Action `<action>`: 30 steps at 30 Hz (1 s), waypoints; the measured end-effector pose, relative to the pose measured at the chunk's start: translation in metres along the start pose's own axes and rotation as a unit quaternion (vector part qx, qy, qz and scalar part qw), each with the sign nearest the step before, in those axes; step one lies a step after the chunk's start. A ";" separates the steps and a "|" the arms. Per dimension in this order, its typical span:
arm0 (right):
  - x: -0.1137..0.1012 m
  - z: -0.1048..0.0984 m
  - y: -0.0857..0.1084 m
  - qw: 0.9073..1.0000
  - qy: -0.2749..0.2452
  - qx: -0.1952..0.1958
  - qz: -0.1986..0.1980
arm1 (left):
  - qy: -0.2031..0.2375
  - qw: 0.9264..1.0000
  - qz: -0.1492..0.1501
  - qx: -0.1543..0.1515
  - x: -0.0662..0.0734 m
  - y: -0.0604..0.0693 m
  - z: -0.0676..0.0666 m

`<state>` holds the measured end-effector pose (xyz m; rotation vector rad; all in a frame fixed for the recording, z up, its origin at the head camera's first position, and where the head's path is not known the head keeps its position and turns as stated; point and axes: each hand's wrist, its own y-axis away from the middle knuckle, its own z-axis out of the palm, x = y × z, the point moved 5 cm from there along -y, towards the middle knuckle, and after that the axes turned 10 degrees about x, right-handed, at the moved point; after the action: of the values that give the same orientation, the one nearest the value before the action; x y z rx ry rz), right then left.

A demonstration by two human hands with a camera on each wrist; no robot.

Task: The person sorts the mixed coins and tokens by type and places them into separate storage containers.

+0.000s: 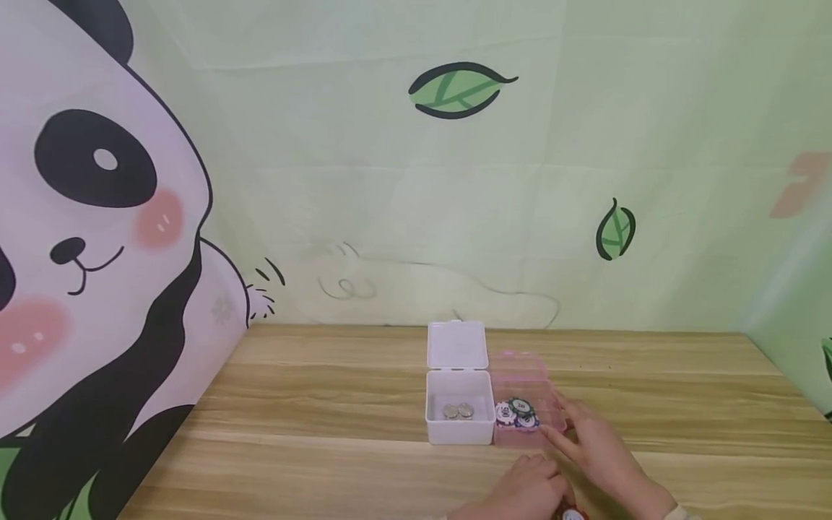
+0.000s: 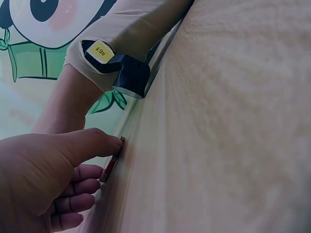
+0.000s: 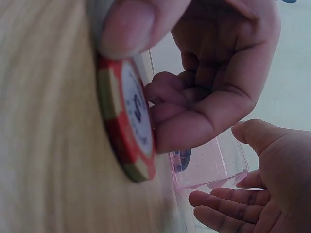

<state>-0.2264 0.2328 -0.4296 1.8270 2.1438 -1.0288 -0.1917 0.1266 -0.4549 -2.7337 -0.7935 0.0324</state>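
Observation:
In the head view my left hand (image 1: 523, 485) is near the front of the table, holding a red poker chip (image 1: 573, 513). Up close, the red poker chip (image 3: 127, 116) shows a white numbered face, its rim pinched between thumb and index finger. Only the chip's thin edge appears in the left wrist view, by my left hand (image 2: 43, 174). My right hand (image 1: 601, 444) holds the near right corner of an open pink see-through box (image 1: 551, 415), thumb in front and fingers at the side. Several poker chips (image 1: 520, 408) lie inside, white, green and blue ones among them.
A white box (image 1: 459, 433) with its lid raised stands directly left of the pink box, with two silvery coins (image 1: 458, 411) inside. The wood-grain table (image 1: 312, 404) ends at a green printed backdrop (image 1: 364, 180).

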 end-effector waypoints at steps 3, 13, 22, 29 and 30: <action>0.000 -0.001 0.000 1.000 0.002 0.005 -0.005 | 0.013 1.000 -0.006 -0.011 0.000 -0.001 0.001; 0.000 0.000 -0.001 1.000 -0.004 0.007 -0.008 | 0.010 1.000 -0.012 -0.026 0.001 -0.002 -0.003; 0.002 0.001 -0.002 1.000 -0.003 0.001 -0.001 | -0.059 0.998 0.038 0.007 0.002 0.002 -0.024; 0.001 0.000 -0.001 1.000 -0.001 0.000 -0.001 | -0.037 0.997 0.054 0.050 -0.007 0.009 -0.039; 0.001 0.000 -0.001 1.000 -0.001 -0.001 -0.001 | -0.041 0.996 0.057 0.061 -0.008 0.010 -0.042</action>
<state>-0.2279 0.2334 -0.4296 1.8218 2.1453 -1.0278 -0.1893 0.1028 -0.4182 -2.6734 -0.6326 0.2108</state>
